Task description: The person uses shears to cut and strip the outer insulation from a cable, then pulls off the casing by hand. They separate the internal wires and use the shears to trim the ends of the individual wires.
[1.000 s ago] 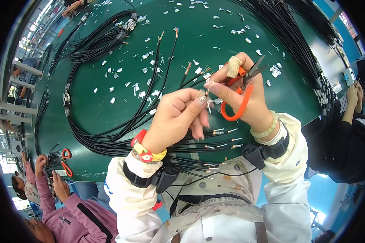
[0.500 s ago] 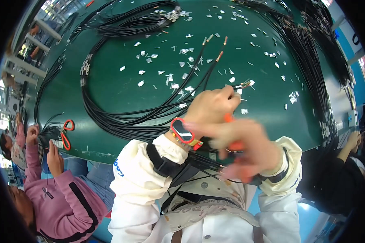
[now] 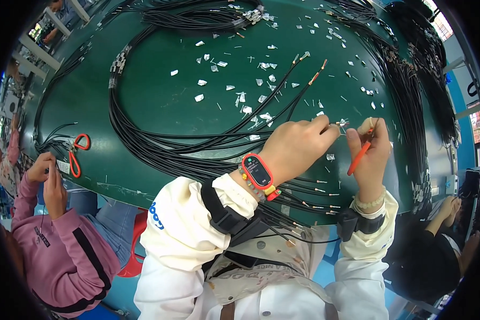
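Note:
My left hand (image 3: 296, 145), with a red-cased watch at its wrist, is closed in a pinch on a black cable. The cable's stripped end (image 3: 342, 123), with fine wires showing, sticks out past the fingertips. Just right of it, my right hand (image 3: 373, 160) is closed around orange-handled scissors (image 3: 359, 158). Their blades are mostly hidden by the fingers. Under my left hand runs a bundle of black cables (image 3: 138, 138), curving away to the left. Several cable ends (image 3: 320, 189) lie below my hands, near the table's front edge.
Silvery scraps (image 3: 241, 97) are strewn over the green table (image 3: 170, 106). More black cables hang in a bundle (image 3: 405, 90) at the right, and a coil (image 3: 197, 21) lies at the back. At left, a co-worker's hands (image 3: 50, 178) are near red-handled scissors (image 3: 76, 156).
My right hand has moved up and away from my body, from a blurred position over the near edge to beside the cable end. My left hand has shifted slightly right, still holding the cable.

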`<state>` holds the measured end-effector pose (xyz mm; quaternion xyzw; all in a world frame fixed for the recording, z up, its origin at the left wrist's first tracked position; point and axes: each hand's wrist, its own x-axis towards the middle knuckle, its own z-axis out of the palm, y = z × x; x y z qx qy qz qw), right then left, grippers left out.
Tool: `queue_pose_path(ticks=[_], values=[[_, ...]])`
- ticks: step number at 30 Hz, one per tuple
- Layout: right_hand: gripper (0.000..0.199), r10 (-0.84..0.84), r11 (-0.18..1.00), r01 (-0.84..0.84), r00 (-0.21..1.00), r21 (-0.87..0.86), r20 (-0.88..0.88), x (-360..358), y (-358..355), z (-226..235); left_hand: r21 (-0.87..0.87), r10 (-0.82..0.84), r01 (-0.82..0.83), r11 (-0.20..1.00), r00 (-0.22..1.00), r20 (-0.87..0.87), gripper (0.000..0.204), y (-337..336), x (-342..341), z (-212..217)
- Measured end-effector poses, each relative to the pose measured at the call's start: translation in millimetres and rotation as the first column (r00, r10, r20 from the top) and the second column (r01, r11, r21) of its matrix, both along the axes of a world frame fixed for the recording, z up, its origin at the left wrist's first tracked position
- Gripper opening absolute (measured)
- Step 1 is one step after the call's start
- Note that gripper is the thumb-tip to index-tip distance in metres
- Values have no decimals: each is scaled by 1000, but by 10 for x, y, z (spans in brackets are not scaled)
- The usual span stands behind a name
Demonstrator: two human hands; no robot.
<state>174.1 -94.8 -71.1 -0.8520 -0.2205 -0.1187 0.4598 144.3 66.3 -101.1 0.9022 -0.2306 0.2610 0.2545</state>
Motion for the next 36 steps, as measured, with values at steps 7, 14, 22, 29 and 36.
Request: queue_pose_path(ticks=[7, 14, 22, 29, 36], values=[[28, 191, 937, -242, 959, 252, 208, -206, 46, -41, 8, -58, 58, 998, 998, 21, 19, -2, 35, -26], [26, 42, 992, -48, 998, 115, 48, -18, -37, -122, -63, -44, 46, 997, 999, 31, 21, -27, 1, -7], [22, 207, 895, -167, 977, 414, -54, 0, 31, -146, -293, -97, 93, 952, 995, -2, 14, -60, -24, 2], [24, 312, 857, -299, 949, 420, 39, -12, -44, -156, -340, -170, 153, 928, 985, -21, 12, -38, -50, 66], [32, 259, 898, -279, 960, 340, 104, -9, -151, -112, -161, -191, 203, 966, 978, 88, 11, -5, -52, 2]])
